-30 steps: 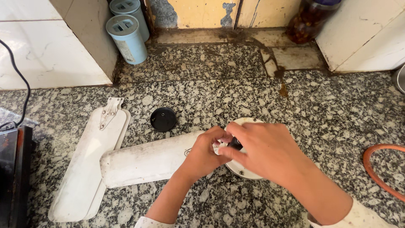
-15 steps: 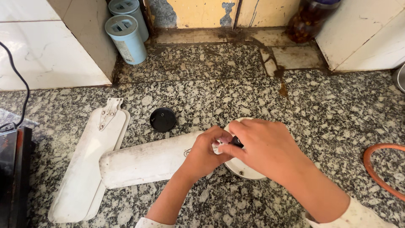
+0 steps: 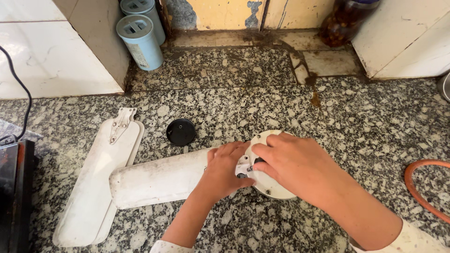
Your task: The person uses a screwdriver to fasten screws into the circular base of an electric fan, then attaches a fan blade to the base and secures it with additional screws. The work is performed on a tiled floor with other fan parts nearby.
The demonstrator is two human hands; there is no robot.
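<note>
Both hands lowered, left hand flatter on fan hub

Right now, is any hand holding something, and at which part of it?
Both hands meet at the white round fan hub. The left hand presses the fan blade at its hub end; the right hand pinches a small dark part there. Firm grip cannot be told.

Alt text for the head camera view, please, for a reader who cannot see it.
Both hands, left hand and right hand, meet over a round white fan hub joined to a dusty white fan blade on a speckled granite counter. More loose blades and a black cap lie to the left.
</note>
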